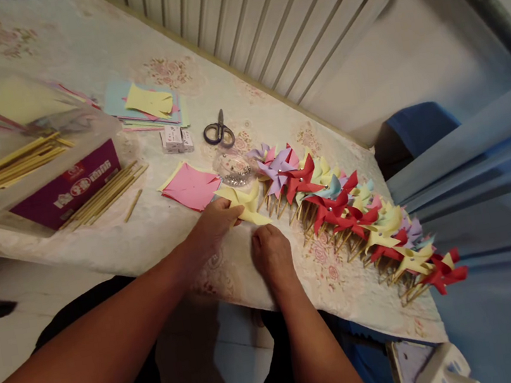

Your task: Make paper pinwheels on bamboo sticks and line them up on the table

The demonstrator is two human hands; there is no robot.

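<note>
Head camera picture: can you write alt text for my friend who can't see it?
Two hands, left hand and right hand, press a yellow paper pinwheel on a table, beside a row of finished pinwheels, pink paper and scissors.

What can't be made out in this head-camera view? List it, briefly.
- Right hand: fingers curl under, so whether it grips anything is hidden.
- Yellow pinwheel: the left hand covers its near edge.
- Small dish: contents too small to identify.
- Purple box: print too blurred to read.
- Stick bundle: cut off by the left edge.
</note>
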